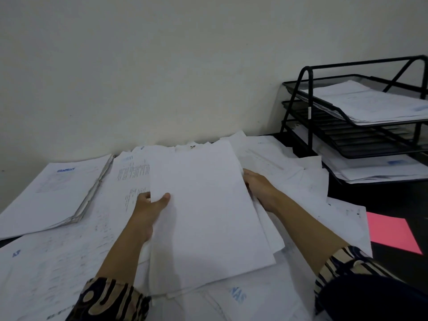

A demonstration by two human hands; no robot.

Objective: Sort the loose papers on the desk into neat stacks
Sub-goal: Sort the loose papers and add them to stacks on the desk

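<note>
Two hands hold one sheaf between them. The left hand pinches the sheaf's left edge, thumb lying on the top face and the fingers curled underneath. The right hand takes the opposite long edge with its fingers tucked under and out of sight, so how tightly they curl I cannot tell, though the paper plainly rests in that grasp. What they hold is a thin bundle of plain white sheets, blank side up, lifted slightly over the middle of the desk and tilted away toward the wall.

Under it lies a scatter of loose printed white pages, overlapping at all angles. To the left sits a squared-off thick pile of printed forms with a blue heading. To the right, a black wire-mesh three-tier letter tray holds more paper, and a pink rectangular card lies on the dark desk surface.

The bundle looks light and limp; sheets at its lower right corner fan out of line. I judge it will sag and slide if held by one edge only. Gripping both long edges near the middle, then tapping a short edge on the desk, should square it.
</note>
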